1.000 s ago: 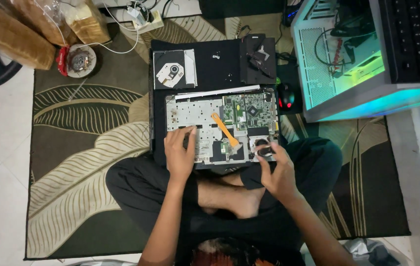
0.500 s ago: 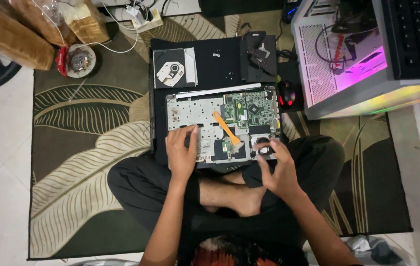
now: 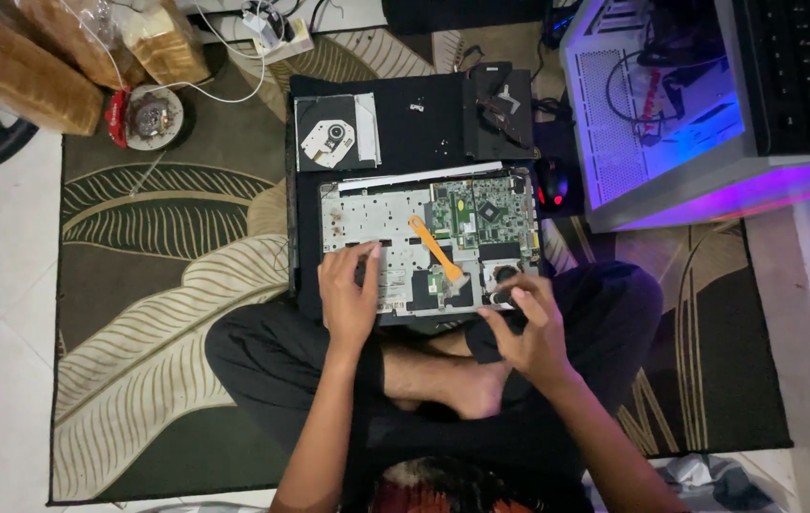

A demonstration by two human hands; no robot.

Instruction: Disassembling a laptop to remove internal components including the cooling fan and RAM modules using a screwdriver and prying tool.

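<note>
Laptop chassis, opened, at centre frame on my lap; orange pry tool lies across its board. Head view: my left hand rests flat, fingers spread, on the lower-left metal; my right hand pinches narrowly at the fan, lower right. Steady the chassis; lift gently.
</note>
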